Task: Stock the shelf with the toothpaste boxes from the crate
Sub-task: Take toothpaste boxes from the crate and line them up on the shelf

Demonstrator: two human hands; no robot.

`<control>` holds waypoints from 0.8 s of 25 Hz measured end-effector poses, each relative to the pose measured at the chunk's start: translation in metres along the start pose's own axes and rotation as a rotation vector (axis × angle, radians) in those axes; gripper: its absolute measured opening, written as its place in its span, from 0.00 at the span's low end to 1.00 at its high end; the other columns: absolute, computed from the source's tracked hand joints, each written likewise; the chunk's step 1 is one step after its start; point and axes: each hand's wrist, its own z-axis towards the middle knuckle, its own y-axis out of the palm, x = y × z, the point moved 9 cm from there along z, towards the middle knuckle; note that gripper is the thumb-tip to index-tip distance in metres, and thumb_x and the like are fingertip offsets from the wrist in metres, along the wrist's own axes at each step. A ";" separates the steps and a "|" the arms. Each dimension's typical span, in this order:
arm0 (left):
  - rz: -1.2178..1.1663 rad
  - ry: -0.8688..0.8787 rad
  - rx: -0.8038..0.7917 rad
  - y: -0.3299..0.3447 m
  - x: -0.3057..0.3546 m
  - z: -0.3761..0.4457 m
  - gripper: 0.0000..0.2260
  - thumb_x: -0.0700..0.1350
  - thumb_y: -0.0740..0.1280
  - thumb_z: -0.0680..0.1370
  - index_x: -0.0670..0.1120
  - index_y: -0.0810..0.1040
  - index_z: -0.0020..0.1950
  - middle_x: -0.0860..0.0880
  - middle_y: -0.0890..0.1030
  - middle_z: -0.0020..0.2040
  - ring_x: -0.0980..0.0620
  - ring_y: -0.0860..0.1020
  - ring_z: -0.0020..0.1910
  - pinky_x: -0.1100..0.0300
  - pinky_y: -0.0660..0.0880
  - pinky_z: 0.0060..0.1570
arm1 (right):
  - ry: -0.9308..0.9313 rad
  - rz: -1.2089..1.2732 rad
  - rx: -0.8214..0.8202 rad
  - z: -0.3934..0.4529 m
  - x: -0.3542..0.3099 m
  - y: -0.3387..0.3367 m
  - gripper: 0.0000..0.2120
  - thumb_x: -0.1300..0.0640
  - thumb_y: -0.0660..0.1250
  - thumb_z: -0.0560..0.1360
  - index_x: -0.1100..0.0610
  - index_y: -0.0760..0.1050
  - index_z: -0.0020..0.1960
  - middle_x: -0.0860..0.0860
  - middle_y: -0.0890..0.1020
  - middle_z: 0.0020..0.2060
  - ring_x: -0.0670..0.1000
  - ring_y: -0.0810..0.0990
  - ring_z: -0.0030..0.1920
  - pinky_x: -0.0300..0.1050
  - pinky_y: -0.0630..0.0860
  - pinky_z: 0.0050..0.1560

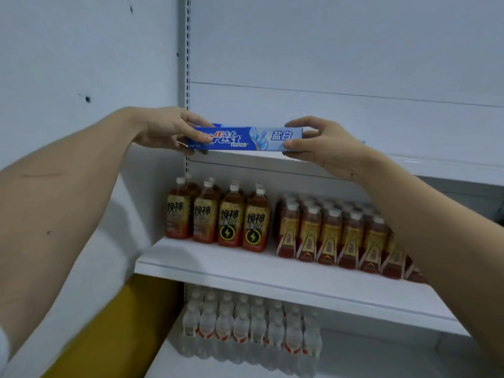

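A long blue toothpaste box (245,139) lies level at the front edge of the top white shelf (436,166), label facing me. My left hand (166,129) pinches its left end between thumb and fingers. My right hand (321,144) grips its right end the same way. Whether the box rests on the shelf or hangs just above it I cannot tell. A sliver of another blue box (362,142) shows behind my right hand. The crate is out of sight.
The middle shelf (218,268) carries brown drink bottles (231,216) at left and a shrink-wrapped pack of similar bottles (341,236) at right. Below stand packs of clear water bottles (245,328). A yellow object (114,323) sits at the lower left by the wall.
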 end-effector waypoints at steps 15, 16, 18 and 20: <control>0.650 -0.001 0.272 -0.164 -0.045 0.146 0.20 0.44 0.74 0.75 0.48 0.73 0.64 0.45 0.73 0.58 0.44 0.75 0.56 0.48 0.78 0.52 | -0.022 -1.085 0.142 0.213 0.003 0.096 0.17 0.56 0.76 0.70 0.59 0.80 0.56 0.53 0.79 0.43 0.53 0.77 0.40 0.43 0.73 0.39; 0.718 -0.017 0.254 -0.167 -0.047 0.157 0.19 0.45 0.74 0.75 0.49 0.72 0.63 0.45 0.73 0.57 0.44 0.76 0.55 0.48 0.78 0.49 | 0.016 -1.090 0.132 0.224 0.009 0.100 0.16 0.57 0.75 0.70 0.61 0.79 0.55 0.55 0.79 0.40 0.54 0.78 0.37 0.44 0.75 0.37; 0.777 -0.051 0.212 -0.174 -0.055 0.176 0.19 0.47 0.73 0.75 0.49 0.71 0.62 0.43 0.77 0.55 0.45 0.79 0.48 0.52 0.79 0.42 | 0.092 -1.078 0.114 0.244 0.021 0.105 0.16 0.60 0.75 0.70 0.65 0.78 0.55 0.58 0.81 0.39 0.56 0.81 0.35 0.47 0.81 0.38; 0.830 -0.066 0.190 -0.178 -0.061 0.197 0.19 0.47 0.74 0.74 0.49 0.72 0.62 0.44 0.79 0.51 0.47 0.81 0.41 0.56 0.77 0.39 | 0.165 -1.089 0.106 0.262 0.032 0.107 0.18 0.60 0.75 0.70 0.65 0.76 0.57 0.60 0.83 0.43 0.59 0.85 0.38 0.53 0.83 0.48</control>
